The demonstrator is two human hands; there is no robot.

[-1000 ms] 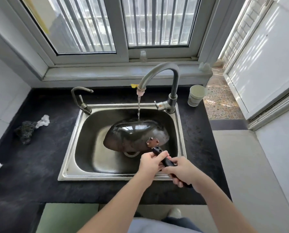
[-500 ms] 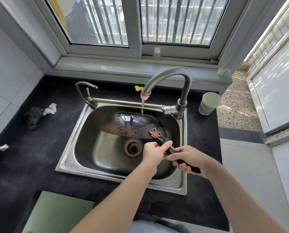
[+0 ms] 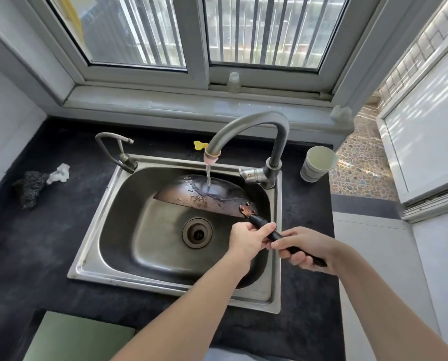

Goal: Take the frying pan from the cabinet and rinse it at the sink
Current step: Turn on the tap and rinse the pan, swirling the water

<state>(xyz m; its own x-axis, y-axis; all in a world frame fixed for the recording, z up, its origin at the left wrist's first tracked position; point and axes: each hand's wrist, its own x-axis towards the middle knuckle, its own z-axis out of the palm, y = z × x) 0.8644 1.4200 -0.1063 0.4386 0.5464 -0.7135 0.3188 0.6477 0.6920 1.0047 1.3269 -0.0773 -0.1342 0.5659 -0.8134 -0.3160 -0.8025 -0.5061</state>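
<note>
My left hand [image 3: 249,241] is wrapped around the black handle [image 3: 275,235] close to its pan end, thumb laid along the top. My right hand [image 3: 306,250] grips the same handle further back, fingers curled under it. The handle leads up to the frying pan [image 3: 204,196], which is tilted on its edge inside the sink [image 3: 165,284], against the far wall, its dark wet surface turned up toward me. A stream of water [image 3: 208,177] from the faucet [image 3: 269,123] lands on that surface. The drain [image 3: 197,232] sits in the basin floor just below the pan. On the dark desk [image 3: 35,256], a pale cup [image 3: 318,164] stands right of the faucet. Left of the sink, a dark scrubber [image 3: 31,185] touches a crumpled white scrap [image 3: 60,173].
</note>
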